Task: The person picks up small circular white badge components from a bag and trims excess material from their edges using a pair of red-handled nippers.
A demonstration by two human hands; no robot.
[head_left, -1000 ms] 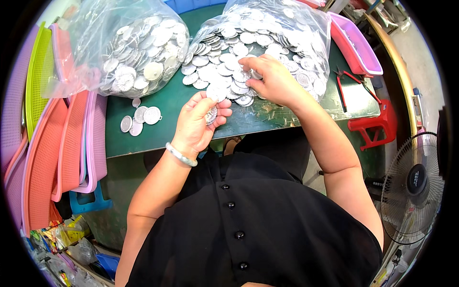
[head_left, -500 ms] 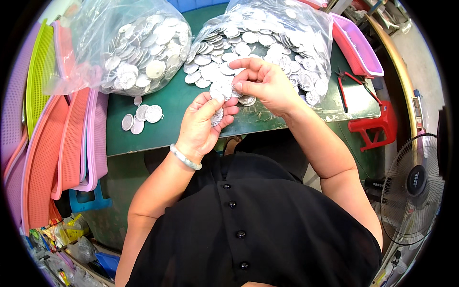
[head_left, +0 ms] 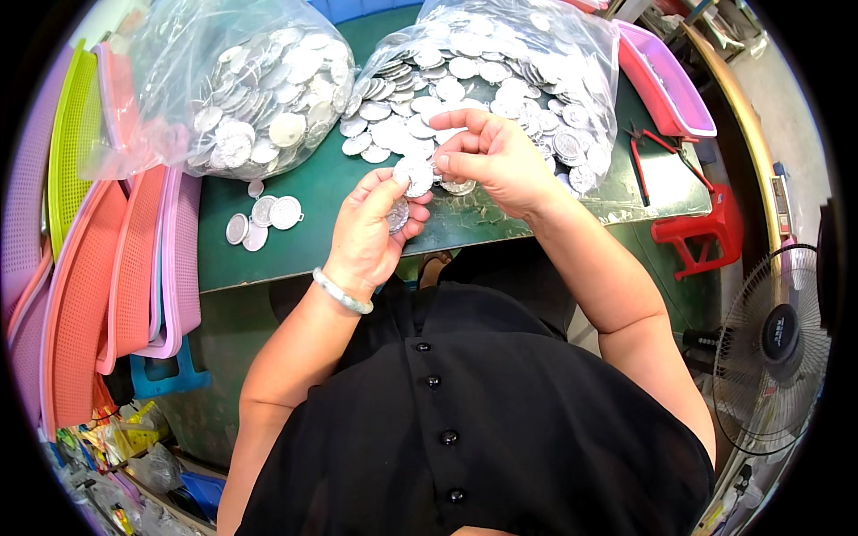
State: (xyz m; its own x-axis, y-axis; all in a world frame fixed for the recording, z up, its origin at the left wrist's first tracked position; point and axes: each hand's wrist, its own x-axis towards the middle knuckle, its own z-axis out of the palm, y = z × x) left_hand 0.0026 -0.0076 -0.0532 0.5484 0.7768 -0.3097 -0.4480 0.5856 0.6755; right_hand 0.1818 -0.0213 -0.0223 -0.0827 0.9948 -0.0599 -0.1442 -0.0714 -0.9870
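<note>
Silver discs [head_left: 416,176]: in your left hand near the bench [head_left: 308,246] front, loose on the bench, and heaped in two bags.
Far left: perforated plastic baskets [head_left: 85,304] stand on edge beside the bench.
Loose cluster: four larger discs and a small one [head_left: 256,188] lie just in front of the left bag; if that bag slumped, its discs could mix with them.
Left bag: clear plastic [head_left: 179,71], bulging with discs.
Left hand [head_left: 371,219]: your thumb pinches one disc upright against curled fingers, with another lower down; a loosened pinch could drop one past the front edge.
Right bag: clear plastic [head_left: 576,49], discs spreading from its near side; a forearm brushing the heap could slide some off.
Right hand [head_left: 440,165]: your fingers are partly curled, index reaching out, tips beside the held disc; whether they grip anything, you cannot tell here. A nudge could twist that disc loose.
Red-handled pliers [head_left: 641,174]: near the right edge, where a swung elbow could knock them down.
</note>
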